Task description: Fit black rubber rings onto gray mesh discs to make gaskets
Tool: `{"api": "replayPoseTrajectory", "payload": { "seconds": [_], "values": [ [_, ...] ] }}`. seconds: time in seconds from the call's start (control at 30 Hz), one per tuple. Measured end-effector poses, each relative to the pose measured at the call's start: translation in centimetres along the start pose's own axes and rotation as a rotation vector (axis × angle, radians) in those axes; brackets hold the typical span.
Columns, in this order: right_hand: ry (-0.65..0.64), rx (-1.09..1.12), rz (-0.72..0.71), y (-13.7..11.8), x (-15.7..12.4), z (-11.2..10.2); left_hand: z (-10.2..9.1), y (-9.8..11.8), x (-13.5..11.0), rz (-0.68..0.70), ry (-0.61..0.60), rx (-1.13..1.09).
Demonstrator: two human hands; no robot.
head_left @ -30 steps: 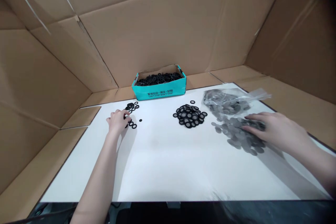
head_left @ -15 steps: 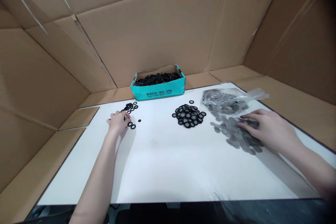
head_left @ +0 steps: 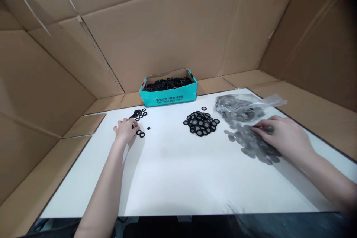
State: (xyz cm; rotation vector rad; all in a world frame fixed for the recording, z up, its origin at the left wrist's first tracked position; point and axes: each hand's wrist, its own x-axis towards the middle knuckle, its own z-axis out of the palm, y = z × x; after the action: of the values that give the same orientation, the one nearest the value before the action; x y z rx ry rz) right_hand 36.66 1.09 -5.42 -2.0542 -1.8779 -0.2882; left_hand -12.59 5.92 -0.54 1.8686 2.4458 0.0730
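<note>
Two bare hands work on a white table [head_left: 178, 171] in the head view, the only view supplied. The left hand [head_left: 125, 130] lies palm down at the far left of the table, its fingertips [head_left: 135, 128] curled together among a loose scatter of small black rings [head_left: 139, 113]; whether a ring is pinched between them cannot be told, since the fingers cover the contact point. Two rings lie just right of the fingertips, and a single small black dot-like piece sits a little further right. The right hand [head_left: 284, 137] rests at the right of the table on a spread heap of grey discs [head_left: 251, 145], fingers extended and slightly apart, tips touching the discs; no disc is visibly gripped. Just beyond this hand, a clear plastic bag [head_left: 242, 109] holding more grey discs lies on its side, its open end pointing right. Between the two hands, toward the far side, sits a compact pile of black rings with grey centres [head_left: 201, 122], with one ring apart at its far edge. At the far edge of the table stands a teal cardboard box [head_left: 169, 96] filled with black rings. Brown cardboard walls [head_left: 178, 37] enclose the table on the left, far and right sides.
</note>
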Motion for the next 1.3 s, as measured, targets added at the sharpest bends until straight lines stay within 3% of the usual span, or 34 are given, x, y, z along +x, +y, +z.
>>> {"api": "replayPoseTrajectory", "payload": {
  "seconds": [0.17, 0.43, 1.03, 1.17, 1.3],
  "values": [
    [-0.074, 0.014, 0.064, -0.5, 0.1, -0.6, -0.2, 0.2, -0.2, 0.0, -0.002, -0.001],
    [-0.14, 0.027, 0.044, -1.0, 0.2, -0.5, -0.3, 0.4, -0.3, 0.005, 0.005, -0.007],
    [0.082, 0.44, 0.187, -1.3, 0.2, -1.7, -0.1, 0.3, -0.1, 0.031, 0.044, -0.118],
    [0.117, 0.642, 0.216, -3.1, 0.1, -3.0, -0.5, 0.2, -0.1, 0.052, 0.092, -0.202],
    [0.073, 0.836, 0.184, -6.8, 0.0, -4.9, -0.7, 0.7, -0.2, 0.146, 0.153, -0.331]
  ]
}}
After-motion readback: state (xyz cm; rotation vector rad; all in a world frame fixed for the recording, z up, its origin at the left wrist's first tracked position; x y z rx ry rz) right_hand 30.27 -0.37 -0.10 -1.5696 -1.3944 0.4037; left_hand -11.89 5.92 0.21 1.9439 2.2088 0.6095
